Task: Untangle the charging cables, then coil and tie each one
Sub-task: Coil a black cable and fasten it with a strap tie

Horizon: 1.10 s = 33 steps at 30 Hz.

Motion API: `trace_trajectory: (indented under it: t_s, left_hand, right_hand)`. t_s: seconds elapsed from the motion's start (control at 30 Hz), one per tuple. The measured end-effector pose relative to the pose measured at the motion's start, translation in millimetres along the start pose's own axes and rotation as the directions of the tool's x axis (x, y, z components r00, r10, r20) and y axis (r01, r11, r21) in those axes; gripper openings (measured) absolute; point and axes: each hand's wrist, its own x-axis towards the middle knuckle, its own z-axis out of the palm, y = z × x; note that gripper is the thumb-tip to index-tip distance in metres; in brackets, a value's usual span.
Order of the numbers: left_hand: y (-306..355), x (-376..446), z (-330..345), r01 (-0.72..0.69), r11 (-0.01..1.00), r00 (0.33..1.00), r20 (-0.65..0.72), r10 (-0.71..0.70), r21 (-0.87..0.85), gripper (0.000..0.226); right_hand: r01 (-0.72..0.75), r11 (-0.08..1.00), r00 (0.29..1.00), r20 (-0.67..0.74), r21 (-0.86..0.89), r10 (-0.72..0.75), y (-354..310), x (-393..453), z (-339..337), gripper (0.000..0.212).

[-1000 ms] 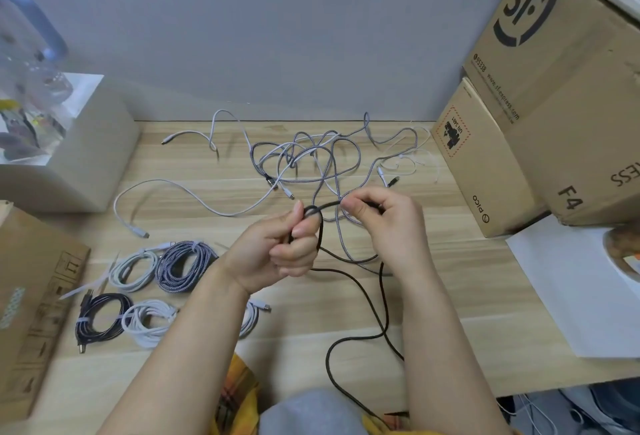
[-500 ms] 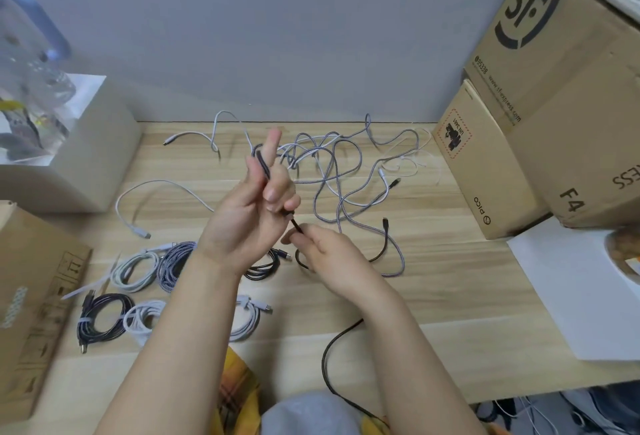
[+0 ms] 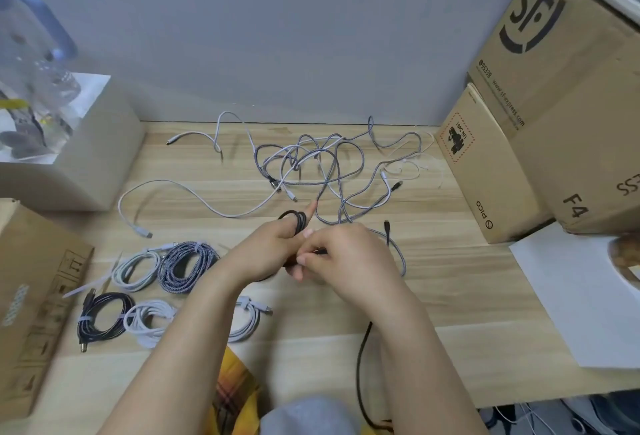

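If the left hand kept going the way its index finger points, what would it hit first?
Probably the grey braided cable of the tangle, just beyond the left hand's fingertip; the hand's height above the table is unclear.

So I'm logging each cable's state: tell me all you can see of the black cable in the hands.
The black cable is thin, dark and matte. Its upper part is wound in small loops round the left hand; the right hand pinches it beside them. The rest trails down over the wooden table and past its near edge.
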Motion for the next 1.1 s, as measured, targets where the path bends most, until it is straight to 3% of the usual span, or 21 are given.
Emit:
trace_trajectory:
  t_s: [0.03, 0.17, 0.23, 0.3, 0.37, 0.43, 0.57, 0.7, 0.77, 0.83, 0.87, 1.0, 1.1]
  left_hand:
    - [3, -3, 0, 0.008, 0.997, 0.999, 0.05, -0.004, -0.079, 0.029]
    - [22, -11, -2, 0.045, 0.974, 0.988, 0.154, -0.01, -0.22, 0.066]
    - [17, -14, -4, 0.032, 0.955, 0.956, 0.289, 0.057, -0.296, 0.07]
    - [12, -16, -7, 0.007, 0.853, 0.906, 0.364, 0.216, -0.522, 0.061]
    - [9, -17, -10, -0.041, 0.673, 0.854, 0.324, 0.407, -0.738, 0.044]
    - [18, -18, -11, -0.122, 0.568, 0.863, 0.196, 0.466, -0.814, 0.031]
    - [39, -14, 2, -0.161, 0.429, 0.957, -0.034, 0.288, -0.889, 0.033]
    - [39, -5, 4, -0.05, 0.055, 0.944, -0.029, 0.33, -0.997, 0.04]
    - [40, -3, 1, -0.123, 0.006, 0.961, -0.118, 0.249, -0.992, 0.036]
    - [42, 0, -2, -0.23, 0.048, 0.964, -0.221, 0.145, -0.972, 0.04]
    - [42, 1, -2, -0.272, 0.119, 0.959, -0.259, 0.12, -0.955, 0.045]
    - [30, -1, -1, -0.262, 0.647, 0.956, -0.285, 0.072, -0.716, 0.05]
    - [28, -2, 6, -0.189, 0.846, 0.972, -0.219, 0.089, -0.499, 0.05]
  right_hand:
    - [0.001, 1.0, 1.0, -0.029, 0.011, -0.001, 2, 0, -3, 0.012]
    - [0.039, 0.979, 0.984, -0.179, 0.2, -0.003, 5, 0, -4, 0.008]
    - [0.045, 0.941, 0.956, -0.288, 0.336, 0.057, 11, 2, -4, 0.021]
    - [0.11, 0.899, 0.929, -0.366, 0.423, 0.059, 20, 6, -7, 0.017]
    - [0.164, 0.874, 0.924, -0.381, 0.458, 0.026, 27, 9, -8, 0.009]
    - [0.162, 0.811, 0.957, -0.29, 0.562, 0.01, 30, 8, -5, 0.016]
    - [0.093, 0.811, 0.986, -0.165, 0.578, 0.005, 30, 11, 0, 0.025]
    - [-0.014, 0.916, 0.999, -0.03, 0.402, 0.029, 29, 14, 8, 0.032]
    - [-0.047, 0.944, 0.998, 0.048, 0.326, 0.034, 28, 12, 13, 0.033]
    - [-0.04, 0.978, 0.994, 0.107, 0.207, 0.018, 24, 9, 16, 0.036]
    - [-0.027, 0.986, 0.993, 0.118, 0.167, 0.008, 22, 7, 17, 0.038]
    - [0.006, 0.998, 0.996, 0.086, 0.062, -0.011, 15, 3, 9, 0.041]
    - [0.018, 1.0, 0.997, 0.078, -0.003, -0.018, 10, -2, 2, 0.045]
